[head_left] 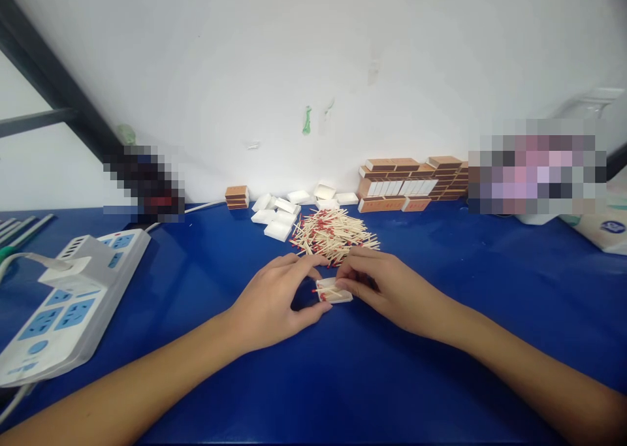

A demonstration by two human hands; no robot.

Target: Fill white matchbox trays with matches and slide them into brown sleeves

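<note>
A small white matchbox tray (334,292) with several red-tipped matches in it lies on the blue table (343,381). My left hand (277,299) pinches the tray's left end between thumb and fingers. My right hand (386,286) holds its right end, fingertips resting on the matches inside. Just beyond both hands is a loose pile of matches (336,234).
Empty white trays (281,214) lie scattered behind the pile, and stacked brown matchboxes (414,181) stand against the white wall, with a small stack (237,197) further left. A white and blue power strip (68,296) with a plugged cable sits at the left. A bag (605,227) lies far right.
</note>
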